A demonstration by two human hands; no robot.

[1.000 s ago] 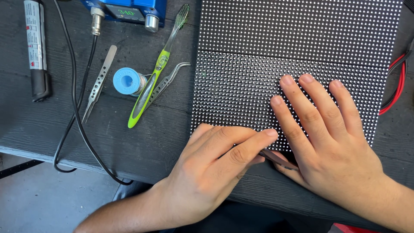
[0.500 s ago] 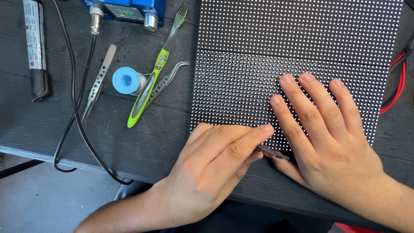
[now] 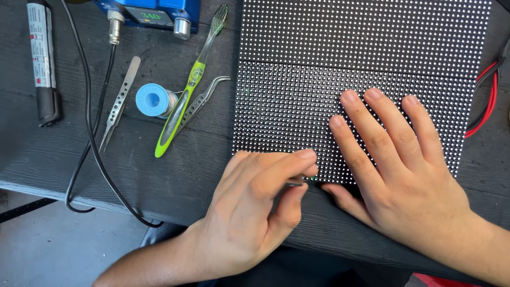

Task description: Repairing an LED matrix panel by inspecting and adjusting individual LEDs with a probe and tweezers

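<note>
- Head view, nearest first: left hand (image 3: 249, 212) at the near edge of the dark wooden table (image 3: 159, 175), fingers pinched shut around a thin metal tool (image 3: 295, 182), only a short bit of it visible between thumb and forefinger.
- Tool tip touching the near edge of the LED panel (image 3: 361, 58), just beside a small green-lit dot there.
- Right hand (image 3: 404, 180) pressed flat on the near right part of the panel, fingers spread wide and holding nothing, thumb lying along the panel's near edge close to the tool tip.
- Panel itself: a large black board covered in a grid of small dots, lying flat on the right half of the table and reaching to the far edge of the picture.
- Red and black wires (image 3: 486, 101) curving off the panel's right side.
- Left of the panel, mid-distance: curved tweezers (image 3: 204, 98), green toothbrush (image 3: 188, 87) laid across them, blue solder spool (image 3: 155, 100) touching the brush, straight tweezers (image 3: 121, 101) further left.
- Black cable (image 3: 87, 133) looping from the far side down past the near table edge.
- Far left: a grey and black marker-like tube (image 3: 42, 64).
- Farthest: blue soldering station (image 3: 154, 10) with a lit display.
</note>
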